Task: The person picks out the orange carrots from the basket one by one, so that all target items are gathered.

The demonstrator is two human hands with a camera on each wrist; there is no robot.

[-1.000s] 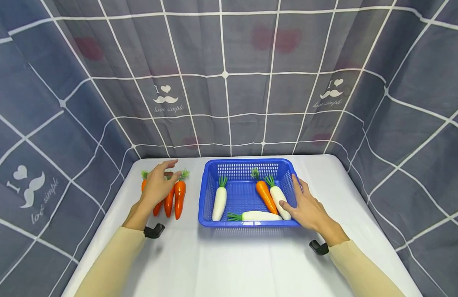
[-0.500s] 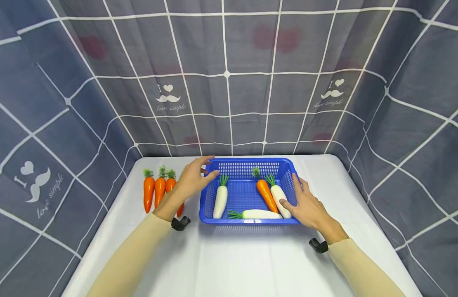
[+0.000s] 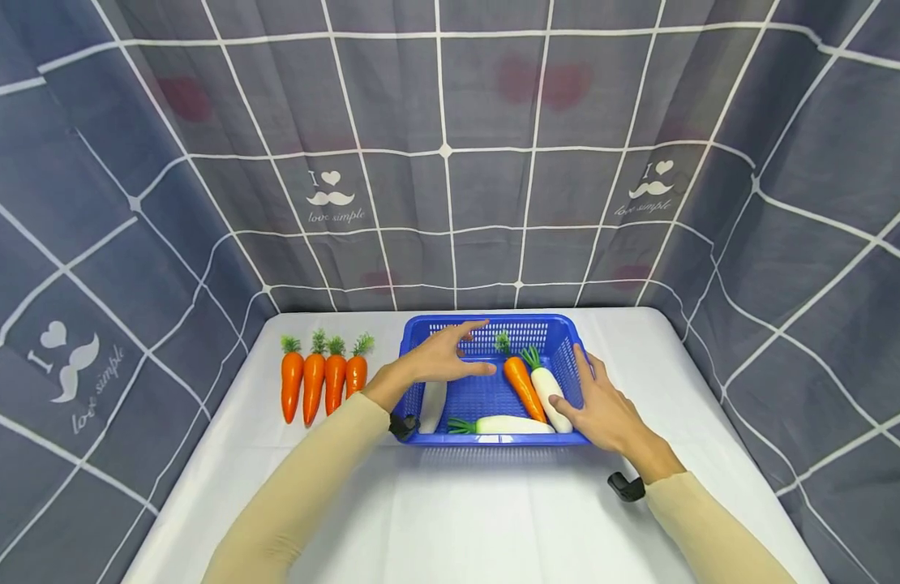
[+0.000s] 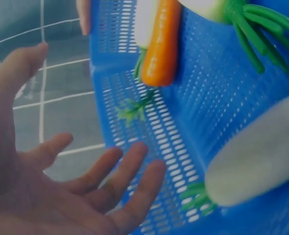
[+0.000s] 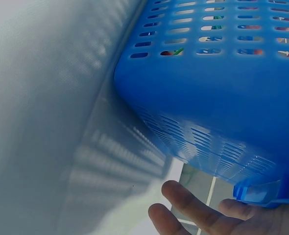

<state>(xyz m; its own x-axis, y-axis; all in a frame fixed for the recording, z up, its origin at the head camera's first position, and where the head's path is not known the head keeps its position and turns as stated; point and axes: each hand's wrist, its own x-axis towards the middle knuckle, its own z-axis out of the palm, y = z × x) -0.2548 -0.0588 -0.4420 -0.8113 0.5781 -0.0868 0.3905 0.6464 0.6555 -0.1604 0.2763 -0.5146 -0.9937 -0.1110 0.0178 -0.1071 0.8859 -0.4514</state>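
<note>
My left hand [image 3: 443, 355] hovers over the left half of a blue plastic basket [image 3: 486, 439], fingers spread and nothing held. The left wrist view also shows its palm [image 4: 51, 205] bare. My right hand [image 3: 606, 410] rests on the basket's right rim, thumb reaching inside over a white radish [image 3: 548, 389] and fingers outside. In the right wrist view those fingers [image 5: 193, 208] are extended. An orange carrot [image 3: 521, 385] lies beside that radish, and another white radish [image 3: 512, 424] lies along the front wall. The left white radish [image 3: 433, 405] is partly hidden by my left arm.
Several orange carrots [image 3: 314, 385] with green tops lie in a row on the white tabletop [image 3: 494, 519], left of the basket. Grey-blue checked curtains [image 3: 486, 195] enclose the table at the back and sides.
My left hand has moved right, from above the row of carrots to over the basket, uncovering the carrots. My right hand stays at the basket's right rim.
</note>
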